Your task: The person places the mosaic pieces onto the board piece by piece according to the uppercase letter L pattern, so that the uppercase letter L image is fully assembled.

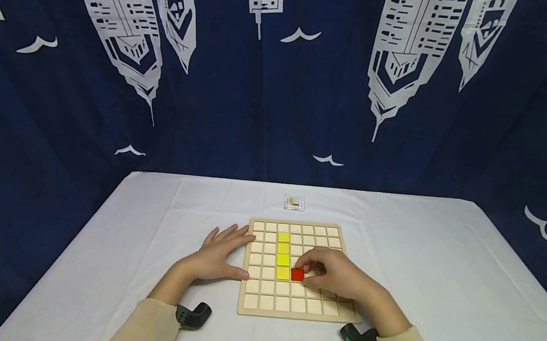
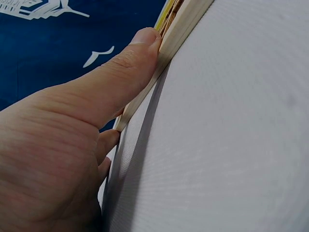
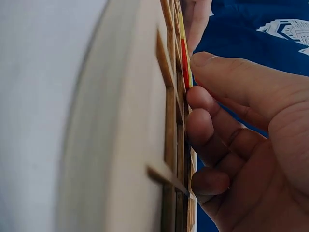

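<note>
A light wooden grid board (image 1: 251, 301) lies flat on the table. Yellow square tiles (image 1: 282, 259) form a column in it, and a red square tile (image 1: 297, 274) sits just right of the lowest yellow one. My right hand (image 1: 338, 273) is over the board, thumb and curled fingers pinching at the red tile's right and far edges. In the right wrist view the red tile (image 3: 184, 63) lies level with the grid beside the thumb tip. My left hand (image 1: 217, 254) is spread, its fingertips and thumb resting on the board's left edge (image 2: 169, 50).
A small card (image 1: 294, 202) printed with a coloured grid lies beyond the board on the white tablecloth (image 1: 159, 248). A dark blue curtain (image 1: 207, 112) with white building shapes hangs behind the table. Each wrist wears a black device (image 1: 193, 315).
</note>
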`<move>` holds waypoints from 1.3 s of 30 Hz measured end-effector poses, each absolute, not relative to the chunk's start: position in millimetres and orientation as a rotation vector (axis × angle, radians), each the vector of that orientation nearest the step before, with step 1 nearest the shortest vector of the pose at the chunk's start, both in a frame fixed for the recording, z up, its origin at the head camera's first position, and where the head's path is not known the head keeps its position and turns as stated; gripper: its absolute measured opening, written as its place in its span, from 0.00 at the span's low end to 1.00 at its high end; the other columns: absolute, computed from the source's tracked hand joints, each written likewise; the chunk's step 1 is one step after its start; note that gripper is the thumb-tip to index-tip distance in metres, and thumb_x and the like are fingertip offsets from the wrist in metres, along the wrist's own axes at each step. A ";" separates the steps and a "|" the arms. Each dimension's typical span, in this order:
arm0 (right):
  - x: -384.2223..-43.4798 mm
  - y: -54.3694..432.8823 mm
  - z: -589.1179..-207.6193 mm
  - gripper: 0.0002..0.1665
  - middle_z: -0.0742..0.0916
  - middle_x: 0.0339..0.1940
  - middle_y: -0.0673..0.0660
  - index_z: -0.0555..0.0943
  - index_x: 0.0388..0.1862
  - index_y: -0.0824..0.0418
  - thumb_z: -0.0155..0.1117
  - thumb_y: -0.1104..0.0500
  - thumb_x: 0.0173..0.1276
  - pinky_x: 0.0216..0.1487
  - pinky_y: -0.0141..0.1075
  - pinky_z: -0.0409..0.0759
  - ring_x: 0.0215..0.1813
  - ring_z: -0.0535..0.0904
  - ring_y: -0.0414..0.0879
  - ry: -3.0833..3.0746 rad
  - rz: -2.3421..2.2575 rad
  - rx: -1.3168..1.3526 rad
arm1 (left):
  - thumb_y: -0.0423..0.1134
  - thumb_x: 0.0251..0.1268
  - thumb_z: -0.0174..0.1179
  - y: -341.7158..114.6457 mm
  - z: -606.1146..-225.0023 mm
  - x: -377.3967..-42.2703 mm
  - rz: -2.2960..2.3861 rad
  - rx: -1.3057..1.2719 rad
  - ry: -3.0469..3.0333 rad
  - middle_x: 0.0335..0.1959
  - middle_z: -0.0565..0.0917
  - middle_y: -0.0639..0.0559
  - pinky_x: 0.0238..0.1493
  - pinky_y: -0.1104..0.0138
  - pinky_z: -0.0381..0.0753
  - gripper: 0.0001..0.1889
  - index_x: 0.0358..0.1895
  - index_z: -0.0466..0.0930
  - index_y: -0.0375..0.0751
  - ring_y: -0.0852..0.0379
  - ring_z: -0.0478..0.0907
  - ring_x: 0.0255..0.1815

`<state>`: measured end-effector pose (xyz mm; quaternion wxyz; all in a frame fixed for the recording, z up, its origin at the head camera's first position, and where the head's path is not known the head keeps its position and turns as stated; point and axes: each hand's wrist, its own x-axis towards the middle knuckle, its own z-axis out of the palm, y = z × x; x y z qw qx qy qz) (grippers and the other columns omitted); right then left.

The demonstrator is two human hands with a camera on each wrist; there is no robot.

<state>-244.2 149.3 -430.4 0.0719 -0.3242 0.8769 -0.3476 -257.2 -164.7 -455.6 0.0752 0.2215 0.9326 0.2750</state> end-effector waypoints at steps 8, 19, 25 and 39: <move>-247.1 158.0 -425.8 0.14 0.84 0.39 0.51 0.84 0.46 0.55 0.72 0.66 0.62 0.39 0.26 0.76 0.39 0.76 0.42 2.581 -1.071 -0.954 | 0.59 0.51 0.73 -165.5 -455.1 -256.8 0.832 0.671 2.791 0.83 0.54 0.50 0.81 0.43 0.27 0.47 0.76 0.63 0.54 0.45 0.41 0.85; -250.5 176.1 -417.3 0.13 0.82 0.39 0.54 0.84 0.44 0.56 0.72 0.65 0.61 0.40 0.28 0.75 0.40 0.75 0.46 2.606 -1.013 -0.950 | 0.59 0.51 0.73 -165.3 -454.8 -256.9 0.837 0.666 2.789 0.83 0.54 0.50 0.81 0.43 0.27 0.47 0.76 0.63 0.55 0.45 0.41 0.85; -252.0 190.6 -412.3 0.13 0.81 0.39 0.56 0.83 0.44 0.57 0.73 0.64 0.60 0.39 0.28 0.73 0.39 0.74 0.47 2.581 -1.004 -0.920 | 0.59 0.50 0.73 -165.7 -455.5 -256.8 0.846 0.665 2.783 0.83 0.54 0.50 0.81 0.43 0.27 0.47 0.76 0.63 0.55 0.45 0.40 0.85; -255.5 230.6 -402.5 0.18 0.82 0.42 0.56 0.82 0.48 0.58 0.75 0.60 0.59 0.41 0.30 0.74 0.41 0.74 0.44 2.508 -0.968 -0.811 | 0.59 0.51 0.73 -165.7 -454.9 -256.8 0.838 0.659 2.796 0.83 0.54 0.51 0.81 0.43 0.27 0.47 0.76 0.63 0.56 0.46 0.40 0.85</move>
